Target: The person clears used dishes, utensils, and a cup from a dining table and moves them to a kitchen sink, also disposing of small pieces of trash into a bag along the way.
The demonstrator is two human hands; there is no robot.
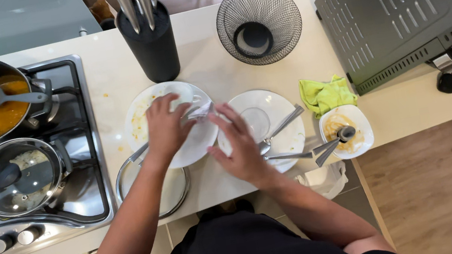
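Left hand (163,125) rests palm-down on the smeared round white ceramic plate (141,115), fingers curled round thin clear plastic wrap (199,112). Right hand (239,143), fingers bent, pinches the same wrap at its fingertips. Just right of those fingers: a second round white plate (280,105) carrying metal cutlery (281,128).

Your left hand (164,128) rests on a plate (142,119), and just to its right your right hand (239,146) lies over a second plate (280,105) holding cutlery. Further right sits a small bowl (360,123), with a cloth (324,94) behind it. A stove (90,192) lies to your left, and a knife block (150,41) and wire basket (259,22) stand behind the plates.
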